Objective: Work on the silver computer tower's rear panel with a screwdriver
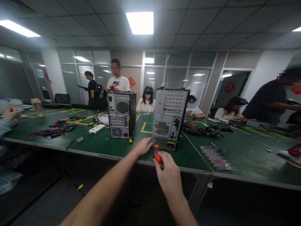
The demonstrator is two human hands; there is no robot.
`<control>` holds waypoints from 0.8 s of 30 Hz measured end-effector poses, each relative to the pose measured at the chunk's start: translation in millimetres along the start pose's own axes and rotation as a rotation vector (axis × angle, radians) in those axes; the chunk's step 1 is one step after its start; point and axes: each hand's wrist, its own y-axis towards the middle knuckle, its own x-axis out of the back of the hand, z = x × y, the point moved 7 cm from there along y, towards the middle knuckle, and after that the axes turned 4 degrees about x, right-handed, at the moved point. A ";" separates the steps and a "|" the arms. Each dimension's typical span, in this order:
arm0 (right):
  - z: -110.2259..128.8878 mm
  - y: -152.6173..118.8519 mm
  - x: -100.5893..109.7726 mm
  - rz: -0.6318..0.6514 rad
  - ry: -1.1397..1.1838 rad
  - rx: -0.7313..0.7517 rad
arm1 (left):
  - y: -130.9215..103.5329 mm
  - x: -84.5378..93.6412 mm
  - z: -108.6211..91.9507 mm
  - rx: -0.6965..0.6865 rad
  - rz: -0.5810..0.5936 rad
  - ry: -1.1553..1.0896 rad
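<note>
My right hand (pixel 167 164) grips a red and black screwdriver (pixel 158 154) by its handle. The screwdriver points up at the lower left of the rear panel of a grey and black computer case (pixel 161 108); whether its tip sits in a screw is too small to see. At the bottom left edge of this upright case rests my left hand (pixel 143 147), fingers stretched out and holding nothing. To the left stands a second computer case (pixel 119 121), also with its rear panel facing me.
On the green table (pixel 94 147) lie a yellow-tipped tool (pixel 131 140), a white power strip (pixel 97 128), tangled coloured cables (pixel 55 130) and black cables (pixel 211 130). A blurred-out flat object (pixel 216 158) lies at right. Several people are around the table.
</note>
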 end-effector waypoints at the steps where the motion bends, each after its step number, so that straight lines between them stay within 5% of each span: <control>1: -2.3 -0.1 0.1 -0.011 0.015 -0.027 | 0.2 -0.5 0.5 -0.004 -0.002 -0.004; 5: -6.1 0.0 -0.3 -0.028 0.056 -0.060 | 0.3 -0.5 0.8 -0.014 -0.010 -0.007; 12: 4.9 0.7 -5.3 0.077 0.009 0.090 | -0.4 1.4 -2.2 -0.021 0.000 0.013; 20: -9.2 -0.7 -1.6 -0.037 0.093 -0.081 | 0.1 -1.9 1.8 -0.012 -0.007 0.025; 24: -6.2 0.2 -1.0 -0.030 0.063 -0.042 | -0.3 -0.5 -0.2 -0.021 -0.006 0.019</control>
